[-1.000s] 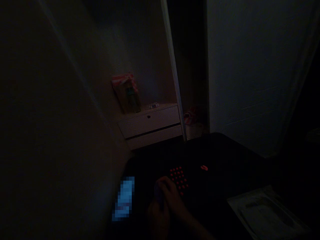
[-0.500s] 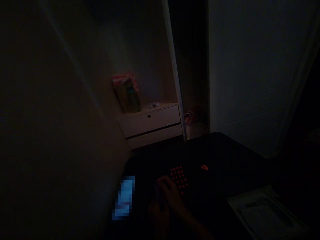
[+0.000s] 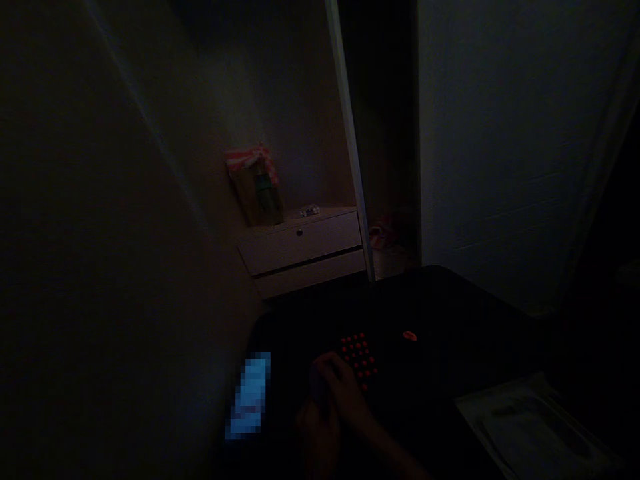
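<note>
The scene is very dark. My right hand (image 3: pixel 345 387) curls its fingers over a small dark bluish-purple rounded object (image 3: pixel 317 383), whose kind I cannot make out. Below it, my left hand (image 3: pixel 319 427) is closed around the lower part of the same object, and the two hands are close together. Just beyond my right hand, several small round red pieces (image 3: pixel 358 353) lie in rows on the black tabletop (image 3: pixel 440 300). A small orange-red item (image 3: pixel 410 336) rests farther right.
Left of my hands glows a blurred blue rectangle (image 3: pixel 249 397). A pale flat packet (image 3: pixel 530 427) lies at the lower right. Beyond the table stand white drawers (image 3: pixel 305 243), bearing a brown bag (image 3: pixel 253 193) with red-and-white trim. A pale door panel (image 3: pixel 500 147) rises at right.
</note>
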Demonstrator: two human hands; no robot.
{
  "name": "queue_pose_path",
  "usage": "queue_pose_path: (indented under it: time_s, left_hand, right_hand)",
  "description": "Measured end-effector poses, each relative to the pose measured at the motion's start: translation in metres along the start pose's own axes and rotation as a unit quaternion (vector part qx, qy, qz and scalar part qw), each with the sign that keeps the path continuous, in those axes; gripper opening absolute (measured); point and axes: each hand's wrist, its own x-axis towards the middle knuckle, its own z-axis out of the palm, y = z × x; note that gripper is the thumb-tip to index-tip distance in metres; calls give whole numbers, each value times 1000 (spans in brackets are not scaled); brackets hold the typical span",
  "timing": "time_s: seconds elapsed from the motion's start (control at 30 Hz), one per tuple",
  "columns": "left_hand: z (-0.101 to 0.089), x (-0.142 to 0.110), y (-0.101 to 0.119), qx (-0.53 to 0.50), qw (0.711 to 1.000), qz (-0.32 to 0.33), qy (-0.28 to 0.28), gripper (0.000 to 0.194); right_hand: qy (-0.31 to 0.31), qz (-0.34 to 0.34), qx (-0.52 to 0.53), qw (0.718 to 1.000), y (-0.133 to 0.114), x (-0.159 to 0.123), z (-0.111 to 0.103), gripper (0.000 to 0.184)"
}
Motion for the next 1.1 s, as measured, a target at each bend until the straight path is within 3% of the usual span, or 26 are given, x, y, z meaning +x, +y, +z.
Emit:
queue_pose_path:
  time_s: [0.57,1.1]
  left_hand:
    - [-2,1,4,-11,1000,-13,1,38]
    - [2,0,-1,10,1000,18,16,39]
  right_hand:
    - [-1,7,8,1000,-2,-1,1,18]
    - [-2,5,11,1000,0,1,1,17]
